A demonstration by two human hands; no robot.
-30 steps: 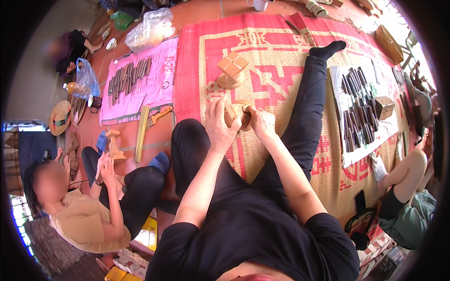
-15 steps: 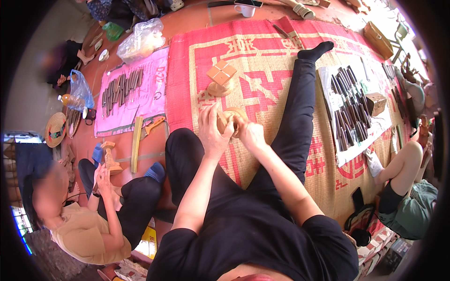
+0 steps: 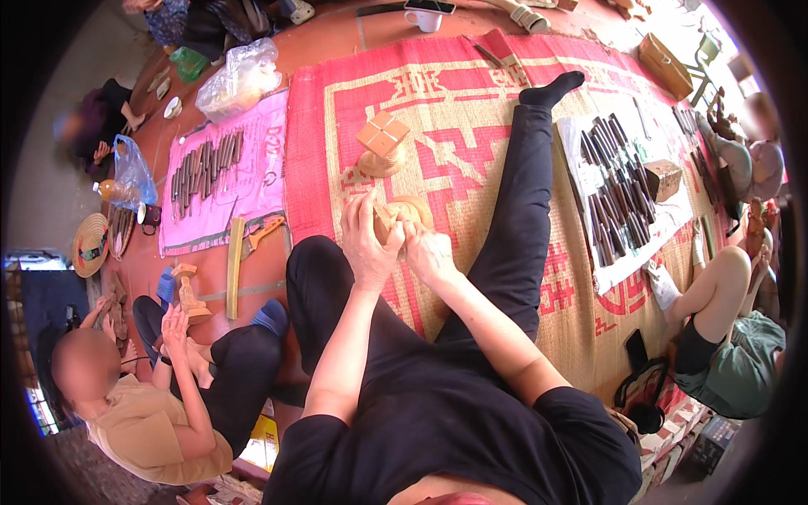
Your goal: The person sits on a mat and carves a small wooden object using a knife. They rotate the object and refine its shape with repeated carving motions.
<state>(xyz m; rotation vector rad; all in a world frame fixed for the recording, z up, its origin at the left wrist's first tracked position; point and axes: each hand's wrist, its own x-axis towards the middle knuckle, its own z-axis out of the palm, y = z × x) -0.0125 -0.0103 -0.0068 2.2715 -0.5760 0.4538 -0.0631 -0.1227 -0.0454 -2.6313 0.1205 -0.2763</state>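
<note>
Between my knees, over the woven mat point(image 3: 480, 286), I have a carved pale wooden piece point(image 3: 411, 209) with a rounded base. My left hand point(image 3: 369, 251) wraps round its left side, fingers pointing away from me. Against its near side, my right hand point(image 3: 431, 256) is closed, its fingertips next to my left thumb. Whatever lies between the right fingers is hidden. Just beyond, a second wooden piece point(image 3: 383, 136) stands on the mat, its square top marked with a pale cross.
Dark-handled carving tools point(image 3: 619, 189) lie in rows on a white sheet at right, beside a wooden block point(image 3: 663, 179). More tools point(image 3: 202, 172) rest on a pink sheet point(image 3: 265, 160) at left, near a handsaw point(image 3: 263, 236). A seated person point(image 3: 160, 421) holds a wooden piece close by.
The whole view has shifted slightly. My right hand has drawn a little closer to my left at the near side of the wooden piece, which my left hand still holds.
</note>
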